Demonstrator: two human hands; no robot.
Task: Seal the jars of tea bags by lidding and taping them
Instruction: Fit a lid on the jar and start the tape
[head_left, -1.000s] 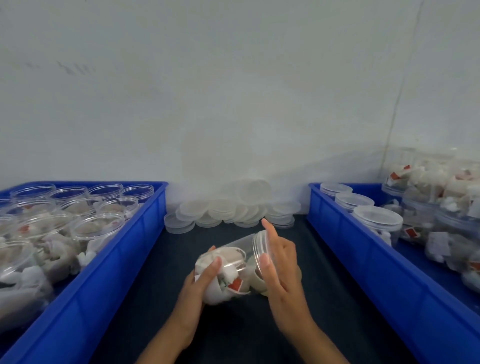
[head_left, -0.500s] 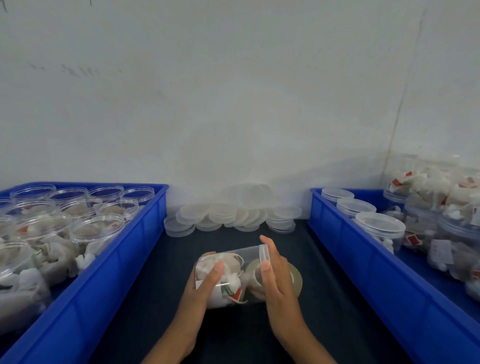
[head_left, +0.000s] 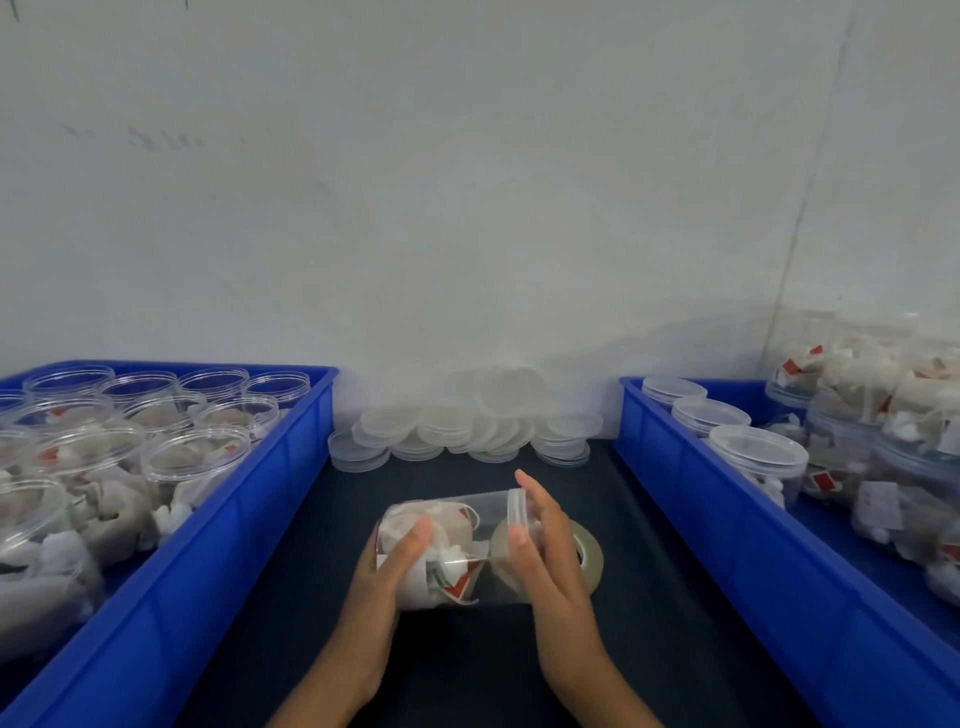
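Note:
A clear plastic jar (head_left: 457, 545) full of tea bags lies on its side above the dark mat, its lid (head_left: 516, 512) facing right. My left hand (head_left: 387, 577) grips the jar's base end, thumb across the front. My right hand (head_left: 545, 545) lies flat against the lid with straight fingers. A roll of clear tape (head_left: 584, 551) rests on the mat just behind my right hand, partly hidden by it.
A blue bin (head_left: 291, 467) at left holds several open jars of tea bags. Another blue bin (head_left: 675, 467) at right holds several lidded jars. Loose clear lids (head_left: 447, 431) are piled against the wall beyond the dark mat (head_left: 467, 665).
Both hands lowered the jar toward the mat and turned it level on its side. The tape roll came into view behind my right hand.

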